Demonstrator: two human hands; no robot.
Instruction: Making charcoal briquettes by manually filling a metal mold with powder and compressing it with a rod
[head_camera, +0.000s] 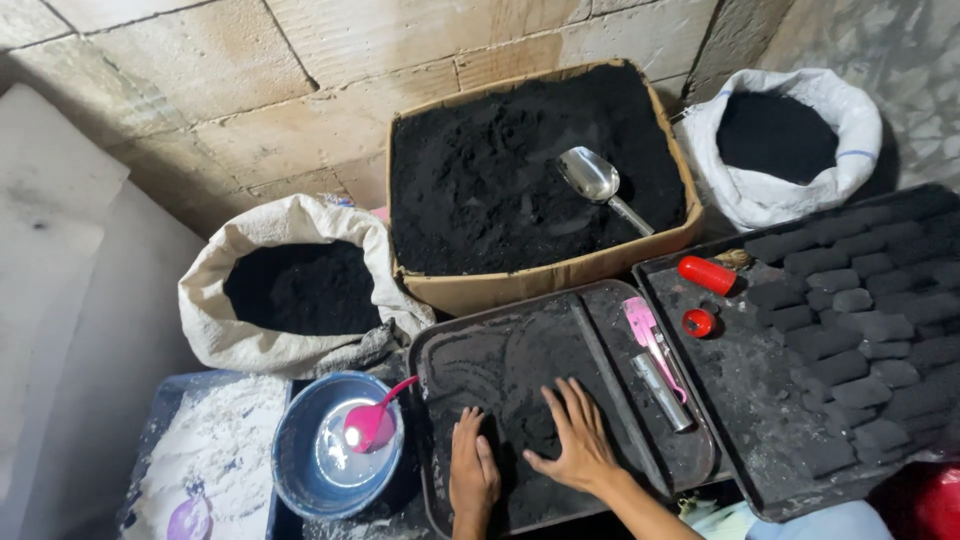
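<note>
left hand (472, 470) flat, fingers together, on black powder (520, 400) | right hand (577, 440) splayed, pressing powder; nothing gripped | tray (436, 350) beneath both

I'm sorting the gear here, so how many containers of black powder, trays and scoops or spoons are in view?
Sacks of black powder: 2
Cardboard box of black powder: 1
Black trays: 2
Metal scoop: 1
Pink spoon: 1
Total: 7

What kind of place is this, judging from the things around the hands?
Probably a small home workshop for making charcoal briquettes. A cardboard box and sacks hold black powder, pressed black blocks fill a tray, and both hands press powder against bare block walls.
</note>
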